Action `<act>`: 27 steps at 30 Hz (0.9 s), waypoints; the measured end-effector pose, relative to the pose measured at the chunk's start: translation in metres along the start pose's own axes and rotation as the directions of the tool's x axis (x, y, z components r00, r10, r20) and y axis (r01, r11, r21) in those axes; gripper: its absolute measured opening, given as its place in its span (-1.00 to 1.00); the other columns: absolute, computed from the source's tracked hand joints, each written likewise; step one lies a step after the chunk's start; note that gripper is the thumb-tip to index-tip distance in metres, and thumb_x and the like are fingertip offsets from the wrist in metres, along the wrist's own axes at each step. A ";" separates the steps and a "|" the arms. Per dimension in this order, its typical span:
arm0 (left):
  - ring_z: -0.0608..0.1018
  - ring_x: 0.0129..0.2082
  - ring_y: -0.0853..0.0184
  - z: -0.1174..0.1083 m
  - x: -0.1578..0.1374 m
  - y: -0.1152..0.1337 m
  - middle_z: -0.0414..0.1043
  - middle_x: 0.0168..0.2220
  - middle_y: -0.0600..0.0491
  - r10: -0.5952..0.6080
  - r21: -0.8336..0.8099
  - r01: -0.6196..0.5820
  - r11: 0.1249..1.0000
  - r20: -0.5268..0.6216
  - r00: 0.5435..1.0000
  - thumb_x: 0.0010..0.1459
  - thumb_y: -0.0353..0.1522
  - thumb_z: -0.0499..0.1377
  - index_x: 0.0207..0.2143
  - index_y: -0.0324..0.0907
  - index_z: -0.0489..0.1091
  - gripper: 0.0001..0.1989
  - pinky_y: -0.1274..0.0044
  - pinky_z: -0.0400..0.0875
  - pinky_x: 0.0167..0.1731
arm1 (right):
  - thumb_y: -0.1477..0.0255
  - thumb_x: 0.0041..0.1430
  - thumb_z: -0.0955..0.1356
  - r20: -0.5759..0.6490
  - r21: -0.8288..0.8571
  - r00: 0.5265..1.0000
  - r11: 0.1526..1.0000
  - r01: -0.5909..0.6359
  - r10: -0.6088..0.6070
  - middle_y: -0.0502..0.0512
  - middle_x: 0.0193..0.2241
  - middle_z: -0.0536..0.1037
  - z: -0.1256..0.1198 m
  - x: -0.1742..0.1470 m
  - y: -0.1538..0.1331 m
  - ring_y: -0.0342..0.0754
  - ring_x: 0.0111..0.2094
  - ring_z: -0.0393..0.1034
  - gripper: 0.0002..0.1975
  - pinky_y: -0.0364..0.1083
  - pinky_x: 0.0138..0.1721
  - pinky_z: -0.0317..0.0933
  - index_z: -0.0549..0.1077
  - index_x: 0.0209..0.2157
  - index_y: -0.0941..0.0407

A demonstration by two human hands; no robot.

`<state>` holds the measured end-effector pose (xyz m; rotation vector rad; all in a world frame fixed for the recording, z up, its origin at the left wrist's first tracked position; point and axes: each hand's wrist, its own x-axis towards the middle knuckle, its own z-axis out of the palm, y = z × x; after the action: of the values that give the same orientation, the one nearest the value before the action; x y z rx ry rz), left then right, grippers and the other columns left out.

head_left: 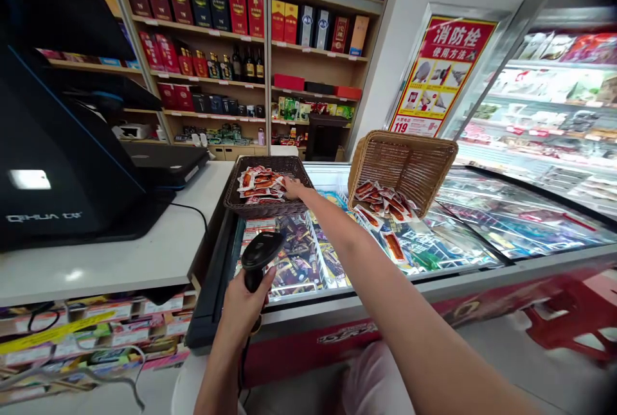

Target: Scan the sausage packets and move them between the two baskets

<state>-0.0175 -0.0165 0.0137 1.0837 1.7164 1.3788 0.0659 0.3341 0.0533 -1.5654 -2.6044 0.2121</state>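
My left hand is closed round the handle of a black handheld barcode scanner, held over the near edge of a glass-topped freezer. My right arm stretches forward, and my right hand is at the right side of a pile of small wrapped sausage-like snack packets. That pile lies in a dark brown woven basket on the freezer top. The fingers of this hand are partly hidden, so their grip does not show. To the right, a tan wicker basket rests tipped on its side, with similar packets in its mouth.
Two loose packets, one a red-brown packet, lie on the glass before the tan basket. At left a white counter carries a black checkout machine. Shelves of boxed bottles stand behind. A red stool is at right.
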 end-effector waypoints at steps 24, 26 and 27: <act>0.41 -0.62 0.32 0.013 -0.019 0.012 0.36 -0.64 0.14 0.030 0.080 -0.049 0.996 0.220 0.975 -0.02 0.14 0.33 -0.37 -0.16 0.41 -0.45 0.50 0.28 -0.54 | 0.45 0.35 0.40 -0.740 0.148 0.571 0.743 0.653 -0.354 0.22 0.01 0.60 0.021 -0.219 0.077 0.08 0.05 0.48 -0.85 0.17 0.15 0.36 0.65 -0.19 0.01; 0.42 -0.62 0.31 0.014 -0.022 0.012 0.36 -0.64 0.14 0.034 0.135 -0.073 0.988 0.274 0.961 0.01 0.12 0.32 -0.38 -0.16 0.41 -0.48 0.50 0.28 -0.54 | 0.41 0.38 0.38 -0.735 0.110 0.543 0.718 0.687 -0.407 0.23 -0.01 0.62 0.028 -0.234 0.091 0.07 0.02 0.51 -0.85 0.17 0.10 0.41 0.65 -0.21 0.02; 0.43 -0.61 0.31 0.014 -0.023 0.012 0.38 -0.63 0.13 0.032 0.157 -0.081 0.984 0.294 0.955 0.02 0.11 0.31 -0.37 -0.16 0.41 -0.49 0.51 0.28 -0.54 | 0.40 0.39 0.37 -0.718 0.087 0.538 0.709 0.700 -0.442 0.24 -0.01 0.63 0.028 -0.240 0.096 0.07 0.02 0.51 -0.84 0.17 0.08 0.42 0.64 -0.21 0.03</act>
<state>0.0073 -0.0305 0.0225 1.3656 1.6139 1.0587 0.2577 0.1652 0.0068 -0.4211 -2.1536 0.0599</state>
